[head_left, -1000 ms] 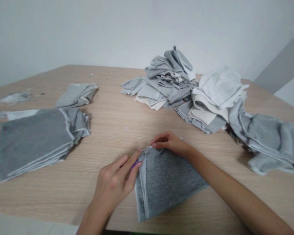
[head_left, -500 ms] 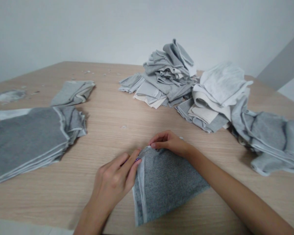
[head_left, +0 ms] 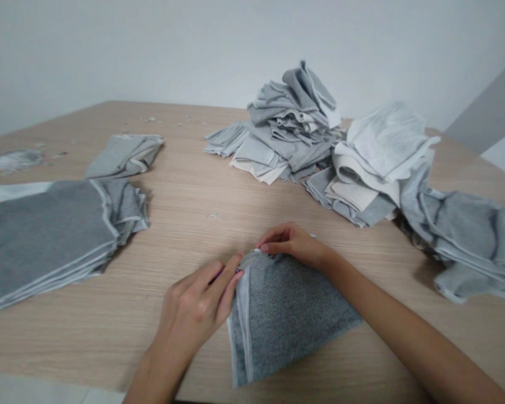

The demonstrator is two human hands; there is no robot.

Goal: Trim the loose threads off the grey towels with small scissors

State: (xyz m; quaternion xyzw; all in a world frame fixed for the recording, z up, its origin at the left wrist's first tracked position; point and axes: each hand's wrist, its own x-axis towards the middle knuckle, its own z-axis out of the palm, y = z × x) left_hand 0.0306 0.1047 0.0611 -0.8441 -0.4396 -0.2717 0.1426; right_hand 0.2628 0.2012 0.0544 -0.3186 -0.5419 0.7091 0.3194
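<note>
A grey fabric piece (head_left: 294, 320) with pale seam edging lies on the table in front of me. My right hand (head_left: 292, 242) reaches across it and pinches its upper edge between thumb and fingertips. Close by on the left, my left hand (head_left: 200, 300) is closed around a slim purple tool (head_left: 217, 275), mostly hidden by the fingers, so its kind cannot be told. The fingertips of that hand meet the fabric's upper left corner, beside the pale seam.
Stacked grey fabric pieces (head_left: 50, 235) lie at left, with a folded grey piece (head_left: 126, 154) behind. Heaps of grey fabric (head_left: 290, 129) and whitish fabric (head_left: 387, 140) stand at the back right. More grey cloth (head_left: 467, 235) lies at far right. Lint scraps (head_left: 14, 160) dot the wooden table.
The camera view has shifted slightly. Both hands stay almost in place at the fabric's upper edge, the left fingertips barely moved.
</note>
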